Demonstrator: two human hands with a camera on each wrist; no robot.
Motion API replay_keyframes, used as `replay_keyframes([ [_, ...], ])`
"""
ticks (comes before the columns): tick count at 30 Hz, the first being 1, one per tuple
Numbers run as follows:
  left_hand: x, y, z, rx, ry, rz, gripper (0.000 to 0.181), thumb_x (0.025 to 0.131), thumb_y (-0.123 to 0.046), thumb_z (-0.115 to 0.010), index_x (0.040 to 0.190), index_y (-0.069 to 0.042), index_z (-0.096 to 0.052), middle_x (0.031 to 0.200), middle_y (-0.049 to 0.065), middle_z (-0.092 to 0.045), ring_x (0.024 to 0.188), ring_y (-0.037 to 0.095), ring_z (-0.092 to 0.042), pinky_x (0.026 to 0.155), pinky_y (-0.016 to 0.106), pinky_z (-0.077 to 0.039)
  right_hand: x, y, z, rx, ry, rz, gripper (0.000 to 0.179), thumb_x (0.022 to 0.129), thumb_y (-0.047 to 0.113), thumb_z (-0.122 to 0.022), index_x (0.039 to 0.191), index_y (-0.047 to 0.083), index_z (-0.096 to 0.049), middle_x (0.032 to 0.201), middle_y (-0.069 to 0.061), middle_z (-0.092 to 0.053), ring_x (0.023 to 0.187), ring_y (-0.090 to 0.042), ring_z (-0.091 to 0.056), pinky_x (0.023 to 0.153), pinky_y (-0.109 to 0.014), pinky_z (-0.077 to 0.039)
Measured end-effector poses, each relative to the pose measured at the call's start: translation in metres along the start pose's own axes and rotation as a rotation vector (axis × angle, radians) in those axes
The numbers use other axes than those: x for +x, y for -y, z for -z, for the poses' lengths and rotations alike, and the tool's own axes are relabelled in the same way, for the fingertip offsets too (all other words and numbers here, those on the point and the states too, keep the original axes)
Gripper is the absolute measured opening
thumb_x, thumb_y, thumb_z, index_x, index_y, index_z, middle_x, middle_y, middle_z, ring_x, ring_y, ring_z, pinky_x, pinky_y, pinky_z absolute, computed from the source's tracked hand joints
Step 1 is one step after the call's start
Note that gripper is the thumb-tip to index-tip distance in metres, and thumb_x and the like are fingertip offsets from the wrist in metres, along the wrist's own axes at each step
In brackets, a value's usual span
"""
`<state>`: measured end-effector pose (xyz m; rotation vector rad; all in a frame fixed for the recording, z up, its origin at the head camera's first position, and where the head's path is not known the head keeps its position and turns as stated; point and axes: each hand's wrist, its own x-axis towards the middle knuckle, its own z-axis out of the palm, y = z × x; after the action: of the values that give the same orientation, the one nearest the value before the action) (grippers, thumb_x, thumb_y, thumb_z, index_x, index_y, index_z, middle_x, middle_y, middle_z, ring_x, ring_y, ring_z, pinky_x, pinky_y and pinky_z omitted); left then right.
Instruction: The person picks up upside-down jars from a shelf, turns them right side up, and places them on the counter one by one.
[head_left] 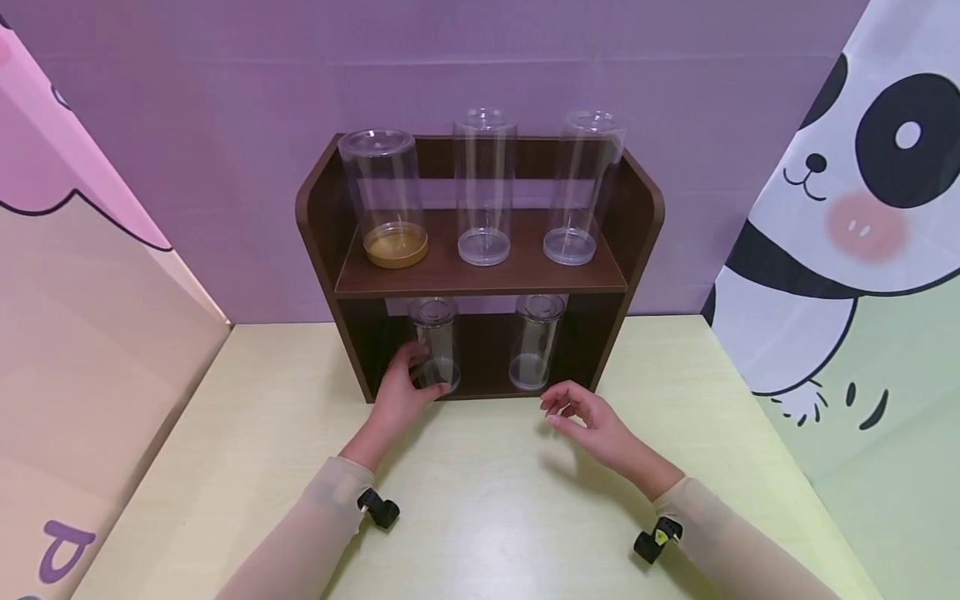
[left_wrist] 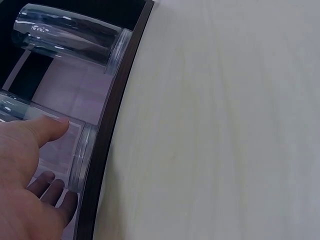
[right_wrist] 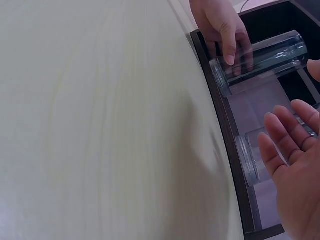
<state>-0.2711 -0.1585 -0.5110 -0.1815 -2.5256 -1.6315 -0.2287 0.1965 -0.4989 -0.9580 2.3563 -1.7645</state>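
My left hand [head_left: 399, 393] holds a clear cylindrical jar [head_left: 441, 340] on the left of the bottom shelf, thumb across its front low down and fingers around its left side and back. In the right wrist view, those fingers show through the wall of the jar [right_wrist: 267, 55]. The jar stands upright near the shelf's front edge. A second clear jar [head_left: 537, 346] stands to its right on the same shelf. My right hand [head_left: 588, 423] hovers just in front of that one, fingers loosely bent and holding nothing; the right wrist view shows its fingers [right_wrist: 285, 127] apart.
The dark brown two-tier wooden rack [head_left: 480, 292] stands at the back of the pale table [head_left: 465, 517]. Its upper shelf bears a wide clear jar [head_left: 384, 187] with a gold lid at the bottom and two narrower clear jars, one central [head_left: 485, 179], one right [head_left: 585, 179]. A purple cloth [head_left: 225, 125] hangs behind.
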Motion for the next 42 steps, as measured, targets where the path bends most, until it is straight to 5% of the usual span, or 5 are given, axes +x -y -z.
replay_keyframes([
  [9,-0.015,-0.006,0.003,0.004,0.038,-0.015,0.083,0.089,-0.002,-0.092,0.156,-0.001,-0.044,0.156,0.02,-0.053,0.15,0.04,-0.05,0.122,0.052,-0.047,0.001,0.0,-0.001,-0.006,0.006,-0.01,0.026,0.105,-0.002,-0.07,0.129,-0.009,-0.064,0.119,-0.032,-0.069,0.112,-0.024,-0.068,0.096,-0.026,-0.056],
  [25,-0.069,-0.027,0.003,-0.013,0.215,-0.051,0.078,0.083,0.0,-0.097,0.148,-0.007,-0.054,0.153,0.011,-0.06,0.143,0.035,-0.056,0.119,0.05,-0.051,0.02,0.019,0.0,-0.036,0.001,0.017,0.027,0.104,-0.005,-0.071,0.13,-0.002,-0.066,0.118,-0.029,-0.069,0.111,-0.027,-0.068,0.097,-0.027,-0.056],
  [32,-0.078,-0.028,-0.009,-0.069,0.277,-0.078,0.079,0.084,-0.001,-0.096,0.149,-0.004,-0.053,0.151,0.018,-0.059,0.141,0.038,-0.058,0.118,0.053,-0.052,0.037,0.042,-0.005,-0.049,0.02,0.079,0.043,0.101,-0.006,-0.073,0.142,0.0,-0.06,0.134,-0.023,-0.066,0.12,-0.045,-0.064,0.104,-0.038,-0.057],
  [37,-0.082,-0.031,-0.018,-0.09,0.329,-0.081,0.083,0.085,-0.003,-0.096,0.154,-0.006,-0.051,0.152,0.015,-0.058,0.143,0.035,-0.056,0.119,0.053,-0.051,0.054,0.066,-0.016,-0.117,0.096,0.115,0.063,0.097,0.009,-0.085,0.152,0.002,-0.053,0.143,-0.008,-0.062,0.13,-0.031,-0.061,0.111,-0.057,-0.053],
  [42,-0.084,-0.035,-0.024,-0.1,0.364,-0.09,0.086,0.085,-0.005,-0.097,0.157,-0.009,-0.05,0.154,0.009,-0.056,0.145,0.033,-0.053,0.12,0.055,-0.049,0.062,0.084,-0.026,-0.123,0.141,0.064,0.073,0.091,0.01,-0.091,0.153,0.006,-0.054,0.142,-0.002,-0.062,0.132,-0.024,-0.059,0.116,-0.053,-0.05],
])
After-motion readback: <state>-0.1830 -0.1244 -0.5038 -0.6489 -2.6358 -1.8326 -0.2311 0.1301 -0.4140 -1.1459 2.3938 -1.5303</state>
